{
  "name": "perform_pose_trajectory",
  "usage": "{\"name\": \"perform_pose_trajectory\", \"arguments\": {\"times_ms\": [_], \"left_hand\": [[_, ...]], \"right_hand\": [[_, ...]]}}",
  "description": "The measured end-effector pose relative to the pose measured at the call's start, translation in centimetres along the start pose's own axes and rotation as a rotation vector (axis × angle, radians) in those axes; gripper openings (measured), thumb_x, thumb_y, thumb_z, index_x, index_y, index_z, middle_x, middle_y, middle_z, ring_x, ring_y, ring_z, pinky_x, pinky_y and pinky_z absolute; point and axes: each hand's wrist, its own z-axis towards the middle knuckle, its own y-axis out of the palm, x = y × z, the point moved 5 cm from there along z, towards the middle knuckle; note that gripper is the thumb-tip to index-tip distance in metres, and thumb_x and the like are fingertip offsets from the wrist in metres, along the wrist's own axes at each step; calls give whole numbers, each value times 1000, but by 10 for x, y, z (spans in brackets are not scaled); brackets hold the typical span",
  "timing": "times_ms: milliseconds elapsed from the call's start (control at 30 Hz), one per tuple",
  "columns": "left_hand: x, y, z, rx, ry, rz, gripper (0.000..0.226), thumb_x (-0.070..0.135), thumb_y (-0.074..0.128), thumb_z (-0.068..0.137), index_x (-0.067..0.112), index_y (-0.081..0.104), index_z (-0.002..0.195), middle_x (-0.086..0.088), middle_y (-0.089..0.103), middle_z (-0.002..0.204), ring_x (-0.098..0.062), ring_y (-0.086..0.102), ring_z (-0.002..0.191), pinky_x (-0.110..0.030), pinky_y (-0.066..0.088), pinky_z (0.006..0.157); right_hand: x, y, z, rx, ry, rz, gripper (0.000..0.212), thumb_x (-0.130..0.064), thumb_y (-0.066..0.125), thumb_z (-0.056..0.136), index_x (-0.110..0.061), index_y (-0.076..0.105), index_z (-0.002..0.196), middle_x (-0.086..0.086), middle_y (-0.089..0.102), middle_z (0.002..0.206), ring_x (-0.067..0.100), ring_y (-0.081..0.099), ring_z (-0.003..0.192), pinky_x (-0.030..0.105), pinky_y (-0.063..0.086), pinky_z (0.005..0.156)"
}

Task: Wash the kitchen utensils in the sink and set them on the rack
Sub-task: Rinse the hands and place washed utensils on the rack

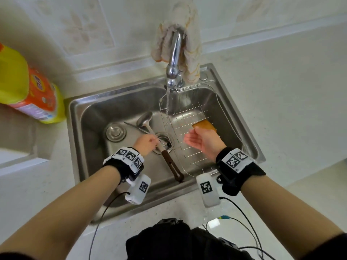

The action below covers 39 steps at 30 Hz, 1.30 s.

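Observation:
A metal ladle point(145, 119) with a dark brown handle point(171, 167) lies in the steel sink point(90, 128). My left hand point(144, 145) grips its shaft just above the drain. Under the ladle's bowl lies a thin metal utensil point(131, 125); what it is I cannot tell. A wire rack point(189, 117) sits in the right half of the sink. My right hand point(203, 142) is over the rack, and its fingers hold an orange-brown sponge point(205, 124). Water runs from the faucet point(175, 59) onto the rack's left edge.
A yellow detergent bottle point(24, 85) with an orange label stands on the counter to the left. A cloth point(189, 44) hangs behind the faucet. A round drain plug point(115, 132) sits in the sink's left part. Cables trail from my wrist devices over the front counter.

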Motion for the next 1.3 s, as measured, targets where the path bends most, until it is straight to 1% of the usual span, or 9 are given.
{"name": "perform_pose_trajectory", "arguments": {"times_ms": [167, 267, 333, 433, 633, 900, 1000, 1100, 1300], "left_hand": [[-18, -21, 21, 63, -142, -195, 31, 15, 60, 89, -3, 62, 114, -22, 62, 117, -36, 57, 109, -32, 42, 79], [-14, -21, 31, 31, -189, -351, 36, 16, 60, 89, -3, 58, 120, -26, 62, 113, -27, 57, 71, -30, 42, 59], [-12, -16, 34, 2, -221, -407, 32, 16, 61, 88, -5, 60, 112, -19, 62, 80, -16, 42, 53, -24, 31, 46], [-13, -5, 33, -97, -253, -450, 14, 21, 65, 86, 11, 59, 79, -2, 46, 63, -10, 37, 44, -20, 27, 44], [0, 7, 21, -255, -258, -627, 15, 9, 55, 91, 9, 56, 77, -2, 52, 69, -6, 38, 49, -12, 31, 35], [7, 11, 7, -454, -310, -474, 9, 8, 48, 95, 6, 56, 90, -3, 53, 76, -10, 43, 63, -15, 36, 51], [15, 20, 8, -409, -325, -474, 12, -1, 41, 96, 4, 52, 97, -6, 54, 81, -17, 53, 74, -26, 44, 70], [26, 30, 5, -353, -339, -489, 20, -5, 30, 98, 8, 44, 95, -8, 48, 78, -21, 52, 68, -33, 43, 68], [59, 36, 10, -224, -85, -138, 31, 1, 31, 96, 0, 39, 126, -6, 43, 67, -16, 39, 53, -25, 33, 51]], "right_hand": [[-9, 14, -3, 156, -2, -61, 21, -4, 44, 97, -6, 52, 77, 6, 53, 73, 12, 52, 65, 20, 48, 64], [-20, 20, -6, 164, -54, -124, 20, -4, 44, 97, -7, 52, 78, 5, 52, 72, 11, 50, 65, 20, 46, 66], [-24, 20, -7, 167, -75, -132, 19, -5, 44, 97, -7, 53, 80, 5, 52, 74, 10, 50, 67, 21, 47, 69], [-24, 22, -9, 167, -65, -132, 13, -6, 46, 96, -6, 55, 86, 4, 55, 77, 10, 53, 71, 21, 48, 72], [-25, 13, -7, 177, -54, -121, 24, -5, 46, 96, 1, 52, 118, 5, 58, 85, 11, 57, 77, 22, 50, 77], [-27, 1, -2, 58, -33, -108, 33, 14, 34, 93, 9, 50, 122, 11, 62, 92, 15, 61, 79, 21, 53, 75], [-37, -11, 0, 35, -104, -175, 44, 23, 27, 88, 10, 49, 124, 24, 59, 117, 23, 63, 91, 18, 53, 76], [-38, -19, 3, 41, -216, -437, 52, 28, 24, 84, 15, 38, 132, 30, 44, 135, 39, 46, 124, 18, 44, 91], [-15, -23, 3, -42, -435, -1274, 77, 17, 41, 82, -8, 12, 149, 6, 8, 157, 18, 5, 146, 17, 2, 112]]}}
